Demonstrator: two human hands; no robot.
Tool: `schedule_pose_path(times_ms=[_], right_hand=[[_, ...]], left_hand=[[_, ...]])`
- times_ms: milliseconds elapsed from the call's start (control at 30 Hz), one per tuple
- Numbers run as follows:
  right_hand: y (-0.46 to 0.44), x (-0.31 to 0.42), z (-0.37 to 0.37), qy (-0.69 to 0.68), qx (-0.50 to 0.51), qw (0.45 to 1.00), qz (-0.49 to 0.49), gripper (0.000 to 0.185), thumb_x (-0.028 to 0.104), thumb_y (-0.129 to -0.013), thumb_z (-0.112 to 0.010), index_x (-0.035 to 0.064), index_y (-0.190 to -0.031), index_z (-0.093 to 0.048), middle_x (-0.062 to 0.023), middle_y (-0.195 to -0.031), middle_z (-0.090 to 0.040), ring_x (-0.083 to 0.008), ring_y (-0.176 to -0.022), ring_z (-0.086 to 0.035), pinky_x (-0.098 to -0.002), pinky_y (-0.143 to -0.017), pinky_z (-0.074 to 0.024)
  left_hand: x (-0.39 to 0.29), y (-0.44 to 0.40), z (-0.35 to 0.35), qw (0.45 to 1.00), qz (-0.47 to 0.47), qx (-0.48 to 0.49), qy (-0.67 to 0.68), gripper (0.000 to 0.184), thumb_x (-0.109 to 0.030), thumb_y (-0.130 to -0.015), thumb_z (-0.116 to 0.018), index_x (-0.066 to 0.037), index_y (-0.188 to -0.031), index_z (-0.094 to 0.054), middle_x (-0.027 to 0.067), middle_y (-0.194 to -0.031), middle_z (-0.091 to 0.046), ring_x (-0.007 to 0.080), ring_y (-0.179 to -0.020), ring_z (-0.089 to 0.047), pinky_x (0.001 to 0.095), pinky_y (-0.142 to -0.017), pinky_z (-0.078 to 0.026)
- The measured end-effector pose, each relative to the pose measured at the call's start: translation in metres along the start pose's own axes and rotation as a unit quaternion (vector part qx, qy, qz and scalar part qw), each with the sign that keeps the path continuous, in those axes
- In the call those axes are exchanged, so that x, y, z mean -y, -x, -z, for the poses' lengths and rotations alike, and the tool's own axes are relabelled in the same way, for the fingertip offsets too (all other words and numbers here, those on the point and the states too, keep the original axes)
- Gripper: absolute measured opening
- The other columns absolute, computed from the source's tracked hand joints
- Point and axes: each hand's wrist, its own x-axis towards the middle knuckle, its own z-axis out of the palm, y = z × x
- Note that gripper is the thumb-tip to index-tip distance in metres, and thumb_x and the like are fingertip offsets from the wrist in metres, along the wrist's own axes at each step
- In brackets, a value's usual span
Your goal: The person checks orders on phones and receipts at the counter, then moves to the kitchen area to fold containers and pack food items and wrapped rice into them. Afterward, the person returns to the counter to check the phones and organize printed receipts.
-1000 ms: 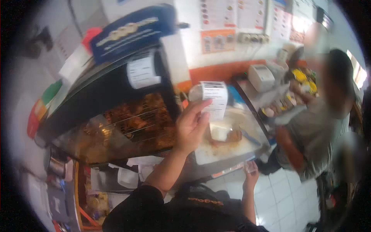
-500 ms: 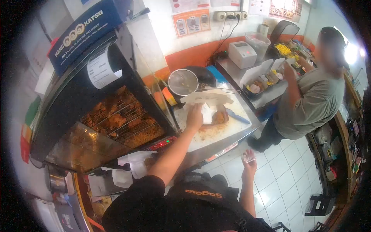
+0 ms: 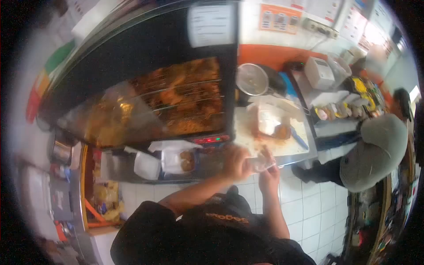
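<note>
Close together in front of my body are both hands, over the near edge of the cutting board. My right hand holds a small clear plastic item, blurred by motion. My left hand is beside it on the left, its fingers smeared, so its grip cannot be made out. On the board beyond them sits an open paper box with a white content and a brown piece. A blue-handled knife lies to the right of the box.
A display case with fried food stands left. Open white boxes sit below it. Behind the board is a strainer. A co-worker bends at the right beside a counter with a printer and filled food boxes.
My left hand has left the box on the board and come back toward my right hand, which has risen with the clear item. The view has shifted left, and the co-worker now bends lower.
</note>
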Motion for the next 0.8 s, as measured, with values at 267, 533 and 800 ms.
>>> schedule_pose_path(times_ms=[267, 533, 800], right_hand=[[0.073, -0.087, -0.225, -0.099, 0.22, 0.955, -0.172, 0.051, 0.002, -0.085, -0.066, 0.0001, -0.133, -0.049, -0.0104, -0.132, -0.054, -0.018, -0.115, -0.054, -0.032, -0.097, -0.0438], [0.27, -0.231, -0.42, 0.008, 0.4, 0.912, -0.086, 0.042, 0.0, -0.084, -0.065, 0.0028, -0.123, -0.05, -0.0074, -0.13, -0.049, -0.0156, -0.115, -0.049, -0.0294, -0.097, -0.0396], [0.401, -0.291, -0.556, 0.077, 0.581, 0.807, -0.07, 0.032, 0.012, -0.091, -0.06, -0.0002, -0.121, -0.058, -0.0094, -0.122, -0.055, -0.0171, -0.107, -0.054, -0.0297, -0.091, -0.0443]], left_hand=[[-0.022, 0.105, 0.209, 0.951, 0.149, -0.21, -0.173, 0.036, -0.006, -0.067, -0.074, -0.005, -0.098, -0.055, 0.0138, -0.088, -0.059, 0.0339, -0.078, -0.058, 0.0435, -0.067, -0.048], [-0.07, 0.297, 0.428, 0.82, 0.237, -0.293, -0.431, 0.021, -0.001, -0.063, -0.067, -0.007, -0.079, -0.055, 0.0077, -0.075, -0.054, 0.028, -0.067, -0.057, 0.0383, -0.051, -0.047], [-0.103, 0.418, 0.563, 0.727, 0.32, -0.334, -0.508, 0.02, -0.004, -0.067, -0.069, -0.007, -0.08, -0.054, 0.0088, -0.078, -0.058, 0.0296, -0.07, -0.059, 0.0412, -0.056, -0.05]])
